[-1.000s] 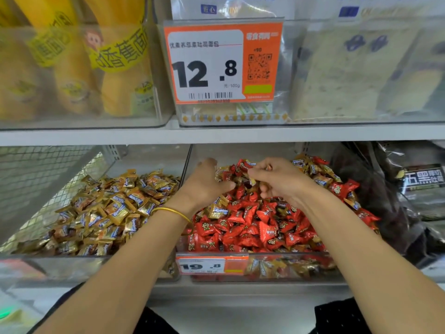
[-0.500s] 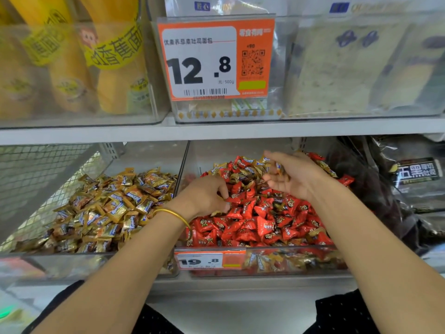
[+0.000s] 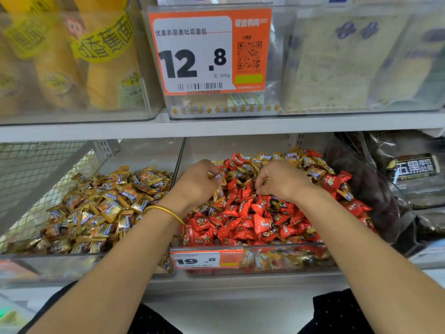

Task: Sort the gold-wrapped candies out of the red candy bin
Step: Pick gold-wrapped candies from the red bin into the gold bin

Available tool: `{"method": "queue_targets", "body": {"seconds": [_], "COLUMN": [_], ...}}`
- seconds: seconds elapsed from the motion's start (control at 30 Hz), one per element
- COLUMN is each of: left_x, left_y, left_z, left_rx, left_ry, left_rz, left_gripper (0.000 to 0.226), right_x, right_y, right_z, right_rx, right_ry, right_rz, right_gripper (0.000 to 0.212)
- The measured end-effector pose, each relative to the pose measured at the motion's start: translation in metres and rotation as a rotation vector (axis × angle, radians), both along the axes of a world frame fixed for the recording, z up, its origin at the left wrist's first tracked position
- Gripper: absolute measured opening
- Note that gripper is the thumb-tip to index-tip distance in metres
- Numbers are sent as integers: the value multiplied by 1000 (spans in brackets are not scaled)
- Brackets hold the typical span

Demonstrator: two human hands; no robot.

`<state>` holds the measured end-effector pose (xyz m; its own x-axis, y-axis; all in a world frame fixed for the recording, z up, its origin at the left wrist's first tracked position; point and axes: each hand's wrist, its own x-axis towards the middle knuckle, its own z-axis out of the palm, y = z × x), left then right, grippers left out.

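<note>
Evidently mid-task. Both hands work inside the red candy bin (image 3: 277,246), the centre container on the lower shelf. The left hand (image 3: 196,182), with a bangle (image 3: 168,210) at the wrist, pinches a gold-wrapped candy (image 3: 220,179) in curled fingers above the heap. The right hand (image 3: 280,180) has its fingers curled down into the pile, and whether it grips anything cannot be told.

Contents: red candies (image 3: 243,213) fill the front and middle of this bin. Many gold-wrapped pieces (image 3: 284,157) lie mixed along its back and right edge, and more show through the clear front wall beside the price tag (image 3: 199,260). The neighbouring bin (image 3: 72,263) to the left holds gold wrappers only and is the likely destination.

Judgement: sorting is well short of done, since a large share of gold pieces is left among the red.
</note>
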<state>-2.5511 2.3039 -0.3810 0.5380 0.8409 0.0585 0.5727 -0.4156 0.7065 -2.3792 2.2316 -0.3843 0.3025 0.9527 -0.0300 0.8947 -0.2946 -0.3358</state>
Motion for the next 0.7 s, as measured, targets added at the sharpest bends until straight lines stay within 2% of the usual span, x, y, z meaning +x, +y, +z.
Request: {"method": "queue_targets", "body": {"seconds": [0.1,0.23,0.33,0.4,0.5,0.57,0.7], "left_x": [5,12,16,21,33,40,48], "left_y": [0,-5,-5,-4,-2,0,9], "left_z": [1,10,17,20,21,21,13], "left_rx": [-161,-648,-950,-1049,-1051,-980,-602], "left_ry": [-176,-556,-753,-830,-876,-864,-565], "left_rz": [71,184,237,268,269,223,164], "left_gripper": [26,26,19,13,10,12,22], "right_x": [0,3,7,9,8,7,9], "right_y": [1,3,2,-3,-7,-7,-2], "right_z": [-1,-4,0,6,10,10,10], "right_rx": [-39,-49,56,132,204,237,255], "right_ry": [-60,-6,202,370,570,643,495], "right_rz": [8,20,-34,-94,-185,-199,-143], "right_gripper": [10,12,13,12,10,9,26]}}
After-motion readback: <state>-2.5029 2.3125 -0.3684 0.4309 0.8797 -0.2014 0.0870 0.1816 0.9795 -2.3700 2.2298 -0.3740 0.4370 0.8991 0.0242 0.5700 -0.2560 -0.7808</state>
